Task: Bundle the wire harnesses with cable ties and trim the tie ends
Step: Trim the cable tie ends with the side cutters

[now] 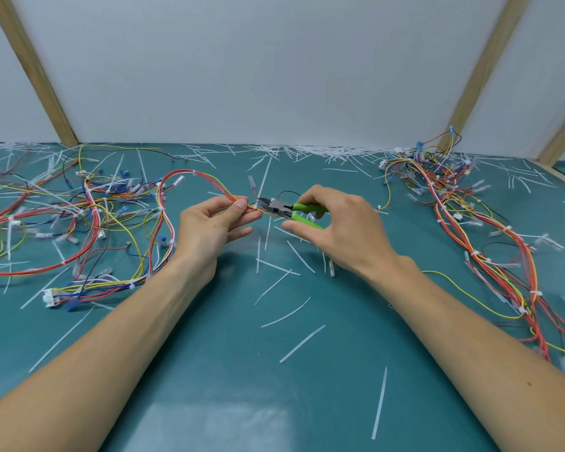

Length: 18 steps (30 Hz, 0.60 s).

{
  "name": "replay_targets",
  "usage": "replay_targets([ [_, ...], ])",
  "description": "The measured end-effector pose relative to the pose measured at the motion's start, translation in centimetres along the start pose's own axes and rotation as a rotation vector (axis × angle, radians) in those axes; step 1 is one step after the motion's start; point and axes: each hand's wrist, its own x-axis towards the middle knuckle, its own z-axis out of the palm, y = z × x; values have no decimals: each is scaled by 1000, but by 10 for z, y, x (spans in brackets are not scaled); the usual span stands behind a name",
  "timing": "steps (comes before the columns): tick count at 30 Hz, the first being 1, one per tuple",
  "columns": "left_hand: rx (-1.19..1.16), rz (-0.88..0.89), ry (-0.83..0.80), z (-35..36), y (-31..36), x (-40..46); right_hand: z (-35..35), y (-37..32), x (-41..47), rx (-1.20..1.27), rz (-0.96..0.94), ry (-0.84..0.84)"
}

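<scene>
Two hands: left (214, 223) pinches one wire harness (177, 177), right (336, 223) grips one cutter (287, 208).

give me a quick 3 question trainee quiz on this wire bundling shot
1. True or false: the right hand holds green-handled cutters.
2. What does the left hand pinch?
A. a loose tie offcut
B. the red and yellow wire bundle
C. a blue connector
3. Fill in: the cutter tip sits at a white ____ on the bundle.

Key: 1 true; 2 B; 3 cable tie
</scene>
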Motion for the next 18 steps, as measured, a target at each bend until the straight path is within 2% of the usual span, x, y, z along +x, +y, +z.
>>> replay_targets([
  [6, -21, -3, -9, 0, -2, 1, 3, 6, 0, -72, 36, 7],
  [18, -13, 1, -57, 1, -4, -1, 3, 9, 0, -38, 88, 55],
])
